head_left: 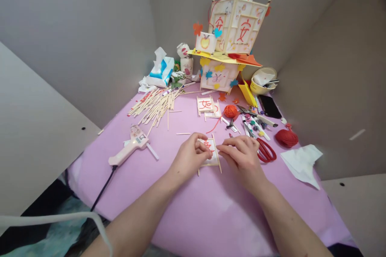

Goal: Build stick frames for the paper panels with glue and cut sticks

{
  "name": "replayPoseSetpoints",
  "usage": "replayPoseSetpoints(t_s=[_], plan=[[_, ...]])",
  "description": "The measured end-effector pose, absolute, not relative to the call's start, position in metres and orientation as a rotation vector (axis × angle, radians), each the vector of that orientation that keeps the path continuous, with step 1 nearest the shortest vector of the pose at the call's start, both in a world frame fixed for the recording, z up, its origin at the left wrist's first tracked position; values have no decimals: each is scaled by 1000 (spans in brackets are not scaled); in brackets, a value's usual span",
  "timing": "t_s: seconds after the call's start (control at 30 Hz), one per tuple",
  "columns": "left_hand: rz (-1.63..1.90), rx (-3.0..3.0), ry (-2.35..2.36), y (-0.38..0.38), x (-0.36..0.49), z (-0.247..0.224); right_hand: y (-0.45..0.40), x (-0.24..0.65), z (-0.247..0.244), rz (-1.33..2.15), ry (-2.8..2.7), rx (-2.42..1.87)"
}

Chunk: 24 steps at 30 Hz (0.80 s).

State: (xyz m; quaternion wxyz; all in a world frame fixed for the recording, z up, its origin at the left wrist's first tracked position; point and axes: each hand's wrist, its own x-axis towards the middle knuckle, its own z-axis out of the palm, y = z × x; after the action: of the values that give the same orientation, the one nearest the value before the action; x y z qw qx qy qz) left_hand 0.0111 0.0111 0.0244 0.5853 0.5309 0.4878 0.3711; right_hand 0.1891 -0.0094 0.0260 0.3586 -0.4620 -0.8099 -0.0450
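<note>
A small paper panel (pixel 210 160) with red brush marks lies on the table, framed by thin wooden sticks. Over its left side my left hand (pixel 194 152) is closed, thumb and fingers curled onto the frame and hiding part of the marks. At the panel's right edge my right hand (pixel 241 154) is closed in a pinch, fingertips against the upright stick; whatever they hold is too small to make out. Just beyond lie two similar framed panels (pixel 205 105), one overlapping the other. A loose stick (pixel 183 133) rests left of the panel.
A pale glue gun (pixel 130 148) with a cord lies left, below a heap of wooden sticks (pixel 159 106). A tall decorated paper lantern tower (pixel 220 76) stands at the back. Rightward are orange yarn (pixel 230 111), red-handled scissors (pixel 267 150), a phone (pixel 270 107) and a red yarn ball (pixel 286 138).
</note>
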Motion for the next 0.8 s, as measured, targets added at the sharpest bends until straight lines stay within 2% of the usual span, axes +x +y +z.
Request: replayPoseSetpoints(t_s=[0.23,0.67,0.8], plan=[[872,1419,1197,8,11,23,-8,188,23,-146,-2158,-1213],[886,1394,1170,10,11,23,-9,187,18,-4,-2086,-1334],[955,1579,1305,5,-1,35,-6,191,14,38,-2078,-1375]])
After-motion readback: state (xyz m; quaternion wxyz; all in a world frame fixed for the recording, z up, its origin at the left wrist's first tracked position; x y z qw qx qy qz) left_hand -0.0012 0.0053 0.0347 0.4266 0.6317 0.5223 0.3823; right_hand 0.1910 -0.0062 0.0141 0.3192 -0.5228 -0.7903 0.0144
